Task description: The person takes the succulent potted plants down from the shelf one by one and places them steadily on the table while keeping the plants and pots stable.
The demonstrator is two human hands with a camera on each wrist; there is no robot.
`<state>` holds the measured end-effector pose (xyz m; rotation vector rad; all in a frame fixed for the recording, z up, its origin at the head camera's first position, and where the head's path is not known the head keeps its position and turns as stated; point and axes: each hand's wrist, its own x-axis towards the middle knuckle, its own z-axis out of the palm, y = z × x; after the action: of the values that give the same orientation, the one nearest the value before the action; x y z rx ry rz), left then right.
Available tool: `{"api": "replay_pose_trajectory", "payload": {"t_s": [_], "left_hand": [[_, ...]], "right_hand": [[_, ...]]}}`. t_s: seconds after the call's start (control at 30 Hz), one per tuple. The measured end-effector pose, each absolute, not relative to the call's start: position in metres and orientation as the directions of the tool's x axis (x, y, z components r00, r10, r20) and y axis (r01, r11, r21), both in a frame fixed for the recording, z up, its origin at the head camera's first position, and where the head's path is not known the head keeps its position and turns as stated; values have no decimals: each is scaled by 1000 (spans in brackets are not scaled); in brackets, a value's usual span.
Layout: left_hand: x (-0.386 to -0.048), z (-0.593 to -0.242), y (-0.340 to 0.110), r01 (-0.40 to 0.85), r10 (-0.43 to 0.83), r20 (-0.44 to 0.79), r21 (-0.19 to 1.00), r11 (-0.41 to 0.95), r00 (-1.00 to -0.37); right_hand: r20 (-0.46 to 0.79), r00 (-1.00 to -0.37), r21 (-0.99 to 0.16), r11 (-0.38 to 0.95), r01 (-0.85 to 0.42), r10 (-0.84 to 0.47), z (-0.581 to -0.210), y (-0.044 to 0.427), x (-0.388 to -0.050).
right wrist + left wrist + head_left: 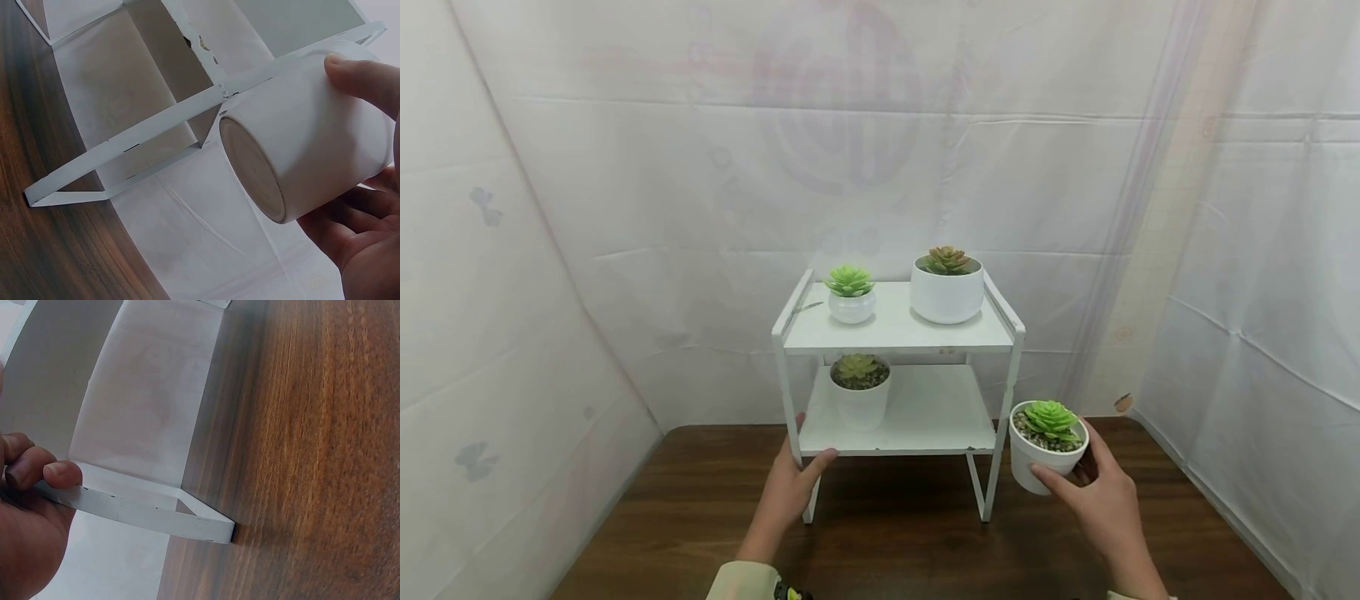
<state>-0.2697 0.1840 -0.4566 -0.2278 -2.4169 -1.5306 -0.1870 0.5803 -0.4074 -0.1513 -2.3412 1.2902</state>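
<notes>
My right hand (1105,492) grips a white pot with a bright green succulent (1049,419), held off the table just right of the shelf. In the right wrist view the pot's base (253,169) is tilted toward the camera. My left hand (790,487) holds the left front leg of the white two-tier shelf (925,408), at the lower tier's corner; fingers curl round the frame in the left wrist view. On the lower tier, at left, stands a potted succulent (861,392). The upper tier bears a small round pot with a green succulent (851,307) and a wider white pot with a reddish succulent (947,292).
The shelf stands on a dark brown wooden table (902,550). White sheeting (700,208) hangs behind and along both sides. Raised rails (1003,304) edge the upper tier's left and right sides.
</notes>
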Motion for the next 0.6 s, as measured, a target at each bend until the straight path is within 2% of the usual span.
{"api": "replay_pose_trajectory", "payload": {"t_s": [0.6], "left_hand": [[-270,-456,186,275,-15,314,854,441,-949]], "right_hand": [[315,-886,-840,534,-94,340,-421,578,-197]]}}
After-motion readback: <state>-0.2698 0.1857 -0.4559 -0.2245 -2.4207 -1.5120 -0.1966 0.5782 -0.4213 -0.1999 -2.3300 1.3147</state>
